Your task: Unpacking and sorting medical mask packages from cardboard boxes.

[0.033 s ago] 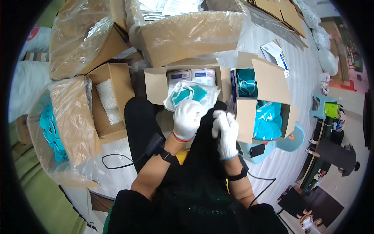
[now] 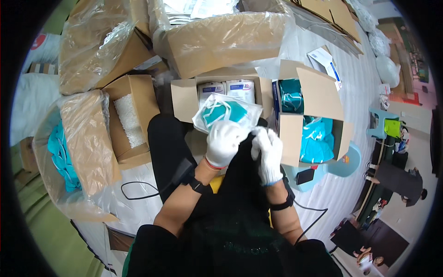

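My left hand [image 2: 224, 144], in a white knit glove, is closed on the near edge of a clear plastic bag [image 2: 251, 118]. Inside the bag lies a teal face mask [image 2: 233, 111] with white straps. Just right of the bag is my right hand [image 2: 267, 154], gloved too, its fingers bent and pressed together near the bag's right corner. What those fingers hold, if anything, is hidden. Beyond the bag stands an open carton [image 2: 184, 102] with white printed packs [image 2: 241, 91] in it. Both hands are above my lap.
To the right, open cartons [image 2: 291, 141] hold more teal masks [image 2: 317, 143]. At left are a carton of white strips [image 2: 128, 120] and a plastic-lined box of teal masks [image 2: 64, 157]. A large lined carton [image 2: 226, 44] stands at the back. Blue stools [image 2: 348, 161] stand right.
The bag has tilted and shifted slightly, so more of the teal mask shows. My left hand has moved a little to the right; my right hand is almost unmoved.
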A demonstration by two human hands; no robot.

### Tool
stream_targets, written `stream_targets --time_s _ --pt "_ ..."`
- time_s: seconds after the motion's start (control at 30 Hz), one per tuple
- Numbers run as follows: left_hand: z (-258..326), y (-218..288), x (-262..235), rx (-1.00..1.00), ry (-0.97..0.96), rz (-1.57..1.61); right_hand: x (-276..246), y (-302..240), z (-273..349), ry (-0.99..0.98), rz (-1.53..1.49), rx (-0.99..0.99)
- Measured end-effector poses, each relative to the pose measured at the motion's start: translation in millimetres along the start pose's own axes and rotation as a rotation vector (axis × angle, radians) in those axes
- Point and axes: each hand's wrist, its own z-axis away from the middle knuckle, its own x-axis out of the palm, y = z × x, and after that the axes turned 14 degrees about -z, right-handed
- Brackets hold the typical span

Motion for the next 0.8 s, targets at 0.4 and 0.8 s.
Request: stream_targets --time_s 0.4,0.8 --pt "-4.3 8.0 -88.0 0.481 -0.247 -0.299 -23.5 -25.7 29.6 -0.267 -0.057 0.177" --pt "21.6 14.7 -100.8 -0.879 -0.957 1.452 -68.6 -6.1 74.4 -0.551 -0.325 0.293"
